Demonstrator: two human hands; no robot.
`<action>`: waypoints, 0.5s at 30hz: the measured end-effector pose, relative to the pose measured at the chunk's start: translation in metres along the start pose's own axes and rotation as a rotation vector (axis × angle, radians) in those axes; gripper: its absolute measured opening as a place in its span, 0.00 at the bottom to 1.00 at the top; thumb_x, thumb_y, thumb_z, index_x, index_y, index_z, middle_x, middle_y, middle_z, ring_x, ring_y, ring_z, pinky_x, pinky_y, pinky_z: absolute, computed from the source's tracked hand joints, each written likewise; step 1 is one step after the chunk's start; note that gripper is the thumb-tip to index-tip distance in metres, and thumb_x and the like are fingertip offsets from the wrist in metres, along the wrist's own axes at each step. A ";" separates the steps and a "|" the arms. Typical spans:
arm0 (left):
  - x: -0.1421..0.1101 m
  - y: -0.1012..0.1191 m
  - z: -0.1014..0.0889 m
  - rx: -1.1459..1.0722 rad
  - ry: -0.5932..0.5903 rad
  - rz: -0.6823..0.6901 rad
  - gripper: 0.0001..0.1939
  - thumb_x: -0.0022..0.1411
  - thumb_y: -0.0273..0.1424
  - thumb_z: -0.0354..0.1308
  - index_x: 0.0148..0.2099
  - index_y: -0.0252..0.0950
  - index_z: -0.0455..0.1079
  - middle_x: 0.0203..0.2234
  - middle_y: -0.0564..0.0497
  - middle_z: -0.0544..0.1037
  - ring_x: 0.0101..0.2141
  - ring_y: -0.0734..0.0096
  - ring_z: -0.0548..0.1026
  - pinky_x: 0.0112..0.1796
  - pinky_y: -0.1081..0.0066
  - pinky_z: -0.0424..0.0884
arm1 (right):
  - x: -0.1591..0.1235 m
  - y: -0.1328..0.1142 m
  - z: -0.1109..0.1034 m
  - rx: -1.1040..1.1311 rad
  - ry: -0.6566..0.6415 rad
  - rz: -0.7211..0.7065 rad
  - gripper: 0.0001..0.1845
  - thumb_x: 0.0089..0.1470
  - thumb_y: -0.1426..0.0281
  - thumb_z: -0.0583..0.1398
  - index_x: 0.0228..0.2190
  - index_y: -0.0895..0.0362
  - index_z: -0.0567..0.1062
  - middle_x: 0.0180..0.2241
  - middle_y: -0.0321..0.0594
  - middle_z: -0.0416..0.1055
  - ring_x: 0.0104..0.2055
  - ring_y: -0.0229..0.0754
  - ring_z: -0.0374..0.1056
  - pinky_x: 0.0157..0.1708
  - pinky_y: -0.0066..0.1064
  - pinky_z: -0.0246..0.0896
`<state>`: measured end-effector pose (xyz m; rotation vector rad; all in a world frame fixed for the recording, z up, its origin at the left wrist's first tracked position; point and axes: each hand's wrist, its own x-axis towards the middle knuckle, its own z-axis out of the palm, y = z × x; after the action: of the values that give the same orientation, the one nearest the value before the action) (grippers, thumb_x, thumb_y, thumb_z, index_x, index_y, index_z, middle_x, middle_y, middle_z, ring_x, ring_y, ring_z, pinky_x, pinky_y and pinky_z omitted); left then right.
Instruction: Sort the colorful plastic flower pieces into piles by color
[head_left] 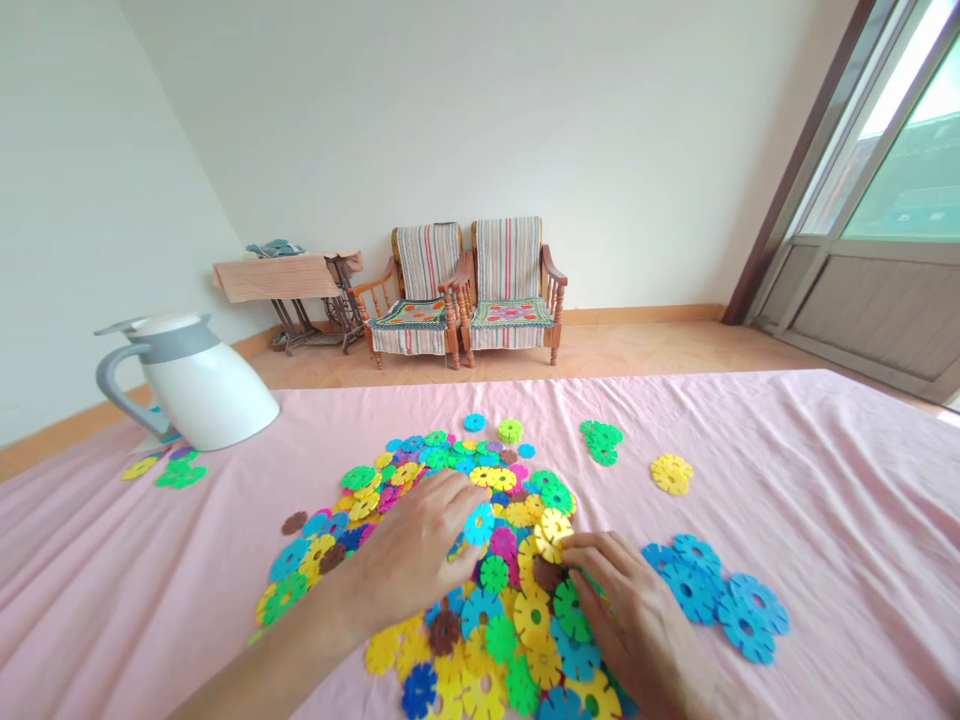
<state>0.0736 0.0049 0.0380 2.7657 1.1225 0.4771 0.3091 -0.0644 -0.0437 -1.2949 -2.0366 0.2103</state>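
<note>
Progress: single-colour piles set apart, left to right beyond the hands: green discs (601, 442), yellow discs (671, 474); right of the grip, blue discs (712, 600). Mixed heap of plastic snowflake discs (499, 545) remains far the largest, directly under both hands.
Left of grip: small mixed pile (169, 472) by white jug (199, 385), on pink cloth (825, 560).
Left hand (409, 550): palm down, forearm from lower left; fingers spread on heap, no pinch.
Right hand (630, 610): forearm from lower right; fingers curved, fingertips (592, 545) against yellow disc (553, 535). Pinch: cannot tell.
</note>
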 end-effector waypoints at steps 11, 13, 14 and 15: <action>0.098 -0.125 0.040 -0.397 0.184 -0.359 0.16 0.48 0.37 0.60 0.39 0.33 0.71 0.33 0.48 0.78 0.34 0.63 0.76 0.35 0.69 0.71 | 0.008 0.002 -0.001 -0.059 0.121 -0.131 0.11 0.61 0.73 0.50 0.36 0.53 0.72 0.36 0.39 0.75 0.36 0.38 0.73 0.36 0.27 0.72; 0.110 -0.141 0.051 -0.397 0.191 -0.369 0.15 0.47 0.36 0.61 0.37 0.33 0.71 0.32 0.49 0.78 0.34 0.63 0.76 0.34 0.69 0.71 | 0.009 0.005 0.000 -0.066 0.134 -0.138 0.10 0.61 0.73 0.51 0.36 0.53 0.72 0.36 0.39 0.76 0.36 0.38 0.73 0.36 0.26 0.72; 0.115 -0.147 0.056 -0.392 0.194 -0.371 0.15 0.46 0.36 0.62 0.37 0.34 0.71 0.32 0.49 0.78 0.35 0.62 0.75 0.35 0.69 0.71 | 0.009 0.007 0.001 -0.067 0.138 -0.145 0.10 0.61 0.72 0.51 0.36 0.53 0.72 0.35 0.39 0.76 0.36 0.38 0.73 0.36 0.26 0.72; 0.118 -0.153 0.060 -0.386 0.196 -0.373 0.15 0.45 0.36 0.63 0.36 0.34 0.71 0.32 0.49 0.78 0.35 0.61 0.75 0.35 0.68 0.70 | 0.009 0.008 0.002 -0.068 0.141 -0.154 0.10 0.61 0.72 0.51 0.36 0.53 0.72 0.35 0.40 0.76 0.36 0.37 0.74 0.36 0.26 0.72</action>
<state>0.0728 0.1979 -0.0246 2.1572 1.3788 0.8260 0.3115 -0.0525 -0.0447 -1.1526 -2.0263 -0.0206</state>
